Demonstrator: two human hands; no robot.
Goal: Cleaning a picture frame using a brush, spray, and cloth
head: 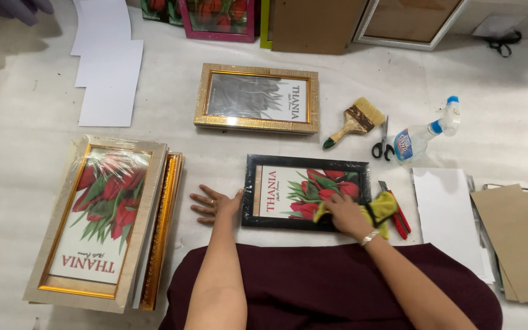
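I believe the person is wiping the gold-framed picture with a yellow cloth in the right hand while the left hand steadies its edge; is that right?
Not quite. In the head view, the right hand presses the yellow cloth on the black-framed picture, not a gold one. The gold-framed picture lies untouched farther away. The left hand does steady the black frame's edge.

From my feed a few bits are hidden. My right hand and the yellow cloth cover the lower right part of the black-framed tulip picture, so I can't see that corner. The red-handled cutter is half buried under the cloth. The stack of gold frames shows only edges under the big cream frame. Along the top edge, the pink frame and white frame are cut off. The black thing top right is too small to tell.
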